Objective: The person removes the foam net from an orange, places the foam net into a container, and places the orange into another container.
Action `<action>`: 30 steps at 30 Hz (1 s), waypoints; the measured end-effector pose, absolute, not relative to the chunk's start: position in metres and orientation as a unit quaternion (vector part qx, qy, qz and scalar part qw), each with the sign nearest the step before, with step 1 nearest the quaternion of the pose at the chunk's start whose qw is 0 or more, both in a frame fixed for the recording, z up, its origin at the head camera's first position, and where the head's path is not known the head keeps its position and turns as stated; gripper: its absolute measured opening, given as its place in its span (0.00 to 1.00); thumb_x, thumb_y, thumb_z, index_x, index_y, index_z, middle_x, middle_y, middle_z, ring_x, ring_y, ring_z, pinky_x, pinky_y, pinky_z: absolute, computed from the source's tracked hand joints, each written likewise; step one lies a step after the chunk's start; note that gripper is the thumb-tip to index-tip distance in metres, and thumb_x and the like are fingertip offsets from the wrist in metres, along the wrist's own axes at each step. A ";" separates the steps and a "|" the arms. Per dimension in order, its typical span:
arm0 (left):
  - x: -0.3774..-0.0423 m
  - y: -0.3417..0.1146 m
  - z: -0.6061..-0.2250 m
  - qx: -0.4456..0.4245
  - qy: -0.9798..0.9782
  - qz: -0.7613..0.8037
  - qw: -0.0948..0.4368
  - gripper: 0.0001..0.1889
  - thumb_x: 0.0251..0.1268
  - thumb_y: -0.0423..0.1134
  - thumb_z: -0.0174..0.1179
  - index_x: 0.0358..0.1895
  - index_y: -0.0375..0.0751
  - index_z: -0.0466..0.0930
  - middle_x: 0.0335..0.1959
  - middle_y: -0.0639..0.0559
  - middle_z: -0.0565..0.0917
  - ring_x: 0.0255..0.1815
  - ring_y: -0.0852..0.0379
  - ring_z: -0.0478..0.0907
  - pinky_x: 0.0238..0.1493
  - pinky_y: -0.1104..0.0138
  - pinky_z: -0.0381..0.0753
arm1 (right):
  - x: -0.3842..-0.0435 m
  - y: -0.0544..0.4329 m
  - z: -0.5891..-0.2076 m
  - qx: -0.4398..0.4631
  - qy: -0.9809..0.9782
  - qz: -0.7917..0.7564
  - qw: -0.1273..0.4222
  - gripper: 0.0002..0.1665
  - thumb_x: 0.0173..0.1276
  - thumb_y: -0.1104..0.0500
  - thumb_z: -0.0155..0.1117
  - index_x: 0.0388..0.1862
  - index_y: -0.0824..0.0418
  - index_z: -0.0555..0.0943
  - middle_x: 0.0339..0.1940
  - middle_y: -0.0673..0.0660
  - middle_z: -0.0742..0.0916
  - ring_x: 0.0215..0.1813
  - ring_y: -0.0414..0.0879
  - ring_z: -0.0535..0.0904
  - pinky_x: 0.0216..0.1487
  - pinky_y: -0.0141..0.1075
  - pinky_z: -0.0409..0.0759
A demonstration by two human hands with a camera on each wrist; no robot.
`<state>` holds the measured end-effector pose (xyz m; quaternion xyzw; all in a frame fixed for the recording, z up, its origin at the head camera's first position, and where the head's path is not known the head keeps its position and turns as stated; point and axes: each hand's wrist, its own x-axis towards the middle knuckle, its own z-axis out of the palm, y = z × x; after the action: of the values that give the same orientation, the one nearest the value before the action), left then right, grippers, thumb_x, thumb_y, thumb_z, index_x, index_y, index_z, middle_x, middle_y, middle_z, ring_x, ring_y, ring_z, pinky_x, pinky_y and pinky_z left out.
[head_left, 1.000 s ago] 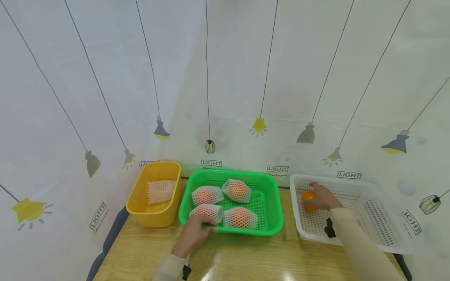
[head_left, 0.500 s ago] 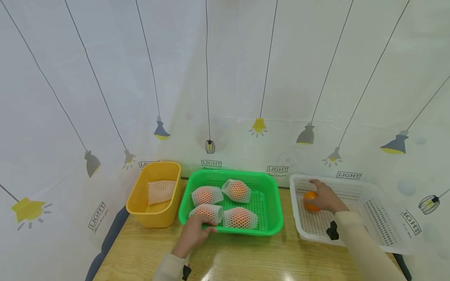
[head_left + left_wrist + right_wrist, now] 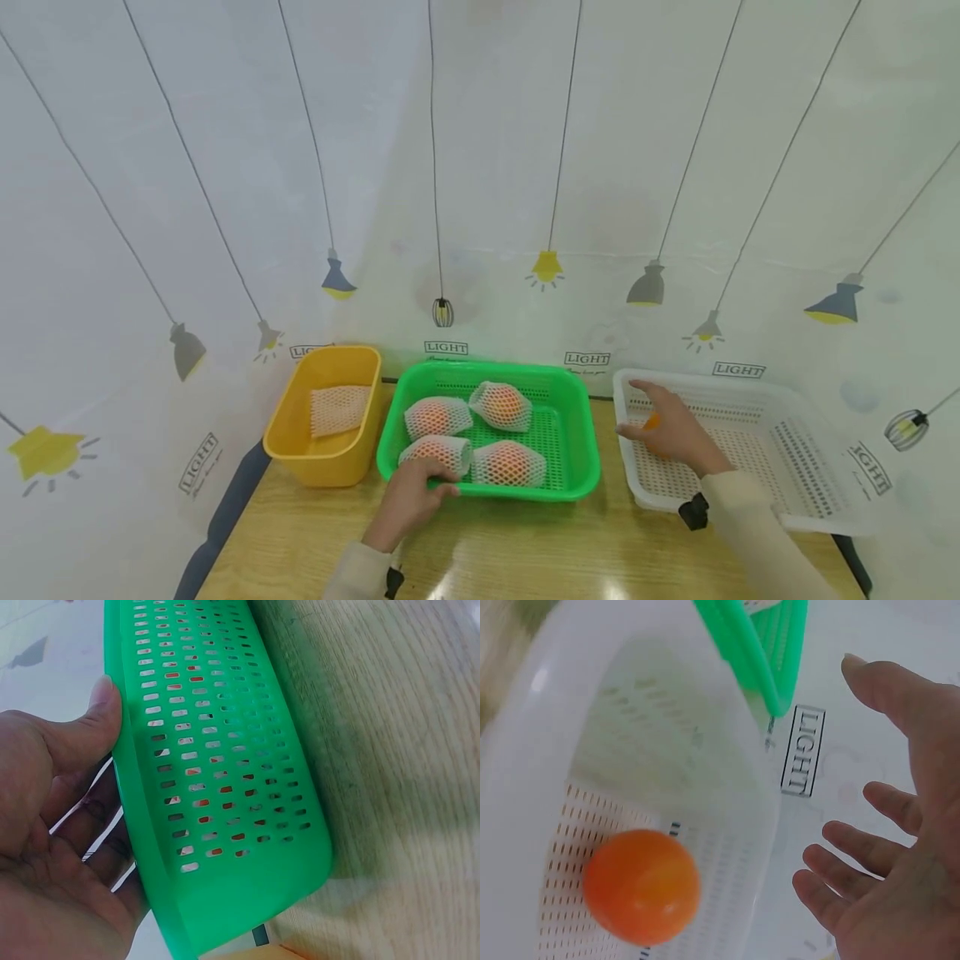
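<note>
My left hand (image 3: pixel 408 504) holds the front rim of the green basket (image 3: pixel 558 417); in the left wrist view the thumb lies on the rim's outer side and the fingers (image 3: pixel 94 817) reach behind it. Inside that basket lie several round orange-red fruits in white foam nets (image 3: pixel 510 464). Over the left part of the white basket (image 3: pixel 787 433), my right hand (image 3: pixel 675 429) is spread and holds nothing. An orange (image 3: pixel 641 887) rests on the white basket's floor, apart from the right hand's fingers (image 3: pixel 847 874); in the head view the hand hides most of it.
A yellow bin (image 3: pixel 322 471) stands left of the green basket, with white foam netting (image 3: pixel 339 408) inside. All three containers stand on a wooden table (image 3: pixel 517 550). Behind them hangs a white sheet (image 3: pixel 495 167) printed with lamps.
My right hand has come off the orange, spread its fingers and moved a little up and left. The left hand stays on the green basket's rim. The head view has shifted slightly.
</note>
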<state>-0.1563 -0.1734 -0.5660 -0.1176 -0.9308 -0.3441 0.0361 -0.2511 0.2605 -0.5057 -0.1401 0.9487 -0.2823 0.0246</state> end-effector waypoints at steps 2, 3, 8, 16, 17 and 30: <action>-0.157 -0.174 -0.567 -0.121 -0.931 -0.343 0.038 0.08 0.59 0.44 0.74 0.40 0.49 0.92 0.38 0.60 0.90 0.41 0.58 0.85 0.43 0.65 0.85 | -0.247 0.253 -0.505 -0.152 0.944 -0.291 0.019 0.54 0.66 0.42 0.73 0.81 0.63 0.60 0.80 0.71 0.65 0.78 0.73 0.59 0.73 0.71 0.61; -0.157 -0.174 -0.567 -0.122 -0.930 -0.343 0.039 0.08 0.59 0.44 0.74 0.40 0.49 0.92 0.38 0.60 0.90 0.41 0.58 0.85 0.43 0.66 0.85 | -0.245 0.249 -0.504 -0.157 0.943 -0.294 0.018 0.54 0.66 0.43 0.74 0.81 0.63 0.59 0.80 0.71 0.65 0.78 0.73 0.59 0.73 0.71 0.62; -0.157 -0.174 -0.567 -0.122 -0.930 -0.345 0.040 0.09 0.59 0.43 0.74 0.41 0.47 0.92 0.37 0.60 0.89 0.40 0.58 0.85 0.42 0.66 0.85 | -0.239 0.224 -0.504 -0.172 0.941 -0.290 0.014 0.54 0.65 0.43 0.74 0.80 0.63 0.60 0.79 0.70 0.67 0.78 0.72 0.61 0.72 0.70 0.64; -0.155 -0.173 -0.566 -0.120 -0.928 -0.350 0.044 0.08 0.58 0.42 0.74 0.40 0.47 0.92 0.37 0.60 0.90 0.41 0.58 0.86 0.44 0.64 0.86 | -0.237 0.183 -0.506 -0.199 0.927 -0.314 0.049 0.54 0.65 0.41 0.74 0.81 0.60 0.61 0.80 0.66 0.68 0.78 0.68 0.63 0.73 0.68 0.66; -0.155 -0.172 -0.566 -0.120 -0.928 -0.351 0.046 0.08 0.57 0.42 0.74 0.40 0.47 0.92 0.37 0.60 0.90 0.41 0.57 0.86 0.44 0.64 0.86 | -0.236 0.178 -0.507 -0.200 0.925 -0.318 0.057 0.54 0.65 0.41 0.74 0.81 0.59 0.60 0.80 0.66 0.67 0.79 0.69 0.62 0.73 0.68 0.66; -0.154 -0.171 -0.566 -0.111 -0.925 -0.360 0.048 0.08 0.57 0.43 0.75 0.39 0.48 0.92 0.36 0.60 0.89 0.40 0.57 0.85 0.43 0.64 0.86 | -0.233 0.124 -0.532 -0.188 0.910 -0.336 0.156 0.48 0.64 0.42 0.75 0.80 0.51 0.66 0.81 0.60 0.69 0.81 0.62 0.62 0.75 0.64 0.66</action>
<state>-0.1543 -0.1712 -0.5658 -0.1105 -0.9252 -0.3597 0.0481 -0.2328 0.1243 -0.5324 -0.1882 0.9096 -0.3361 0.1557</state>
